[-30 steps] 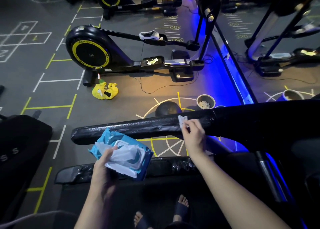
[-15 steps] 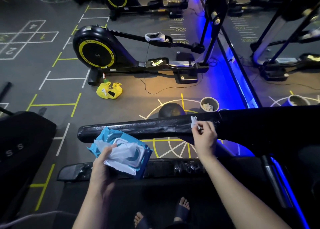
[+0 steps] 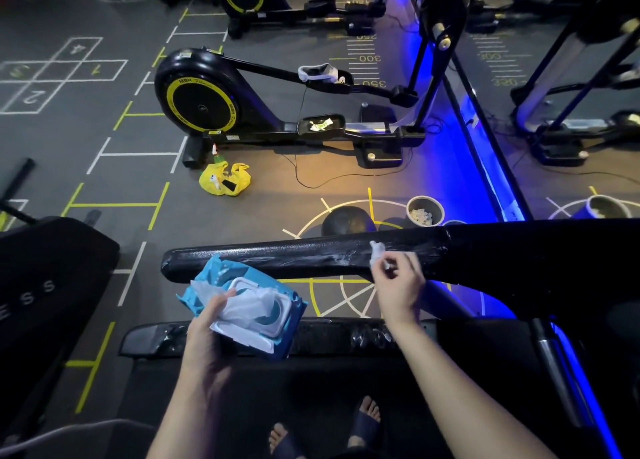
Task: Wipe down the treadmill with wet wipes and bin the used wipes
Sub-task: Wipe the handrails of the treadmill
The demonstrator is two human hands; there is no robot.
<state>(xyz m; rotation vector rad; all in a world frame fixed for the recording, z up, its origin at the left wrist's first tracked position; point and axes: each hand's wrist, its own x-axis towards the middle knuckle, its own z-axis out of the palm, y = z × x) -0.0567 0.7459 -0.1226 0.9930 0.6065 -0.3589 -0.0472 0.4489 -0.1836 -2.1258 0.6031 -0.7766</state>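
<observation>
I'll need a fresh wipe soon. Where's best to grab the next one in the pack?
Pinch the crumpled white wipe bulging from the open lid of the pack, coming from the right: the left hand grips its left side.

This is a gym. Black elliptical trainers with yellow-ringed flywheels (image 3: 201, 101) stand on grey rubber flooring (image 3: 114, 188) painted with a white hopscotch grid (image 3: 59, 74) and numbered distance scales (image 3: 363, 65), beyond a black padded treadmill handrail (image 3: 277, 256).

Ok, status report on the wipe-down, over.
Left hand holds wipe pack. Right hand pinches wipe against handrail. Bin beyond rail, ball beside it.
</observation>
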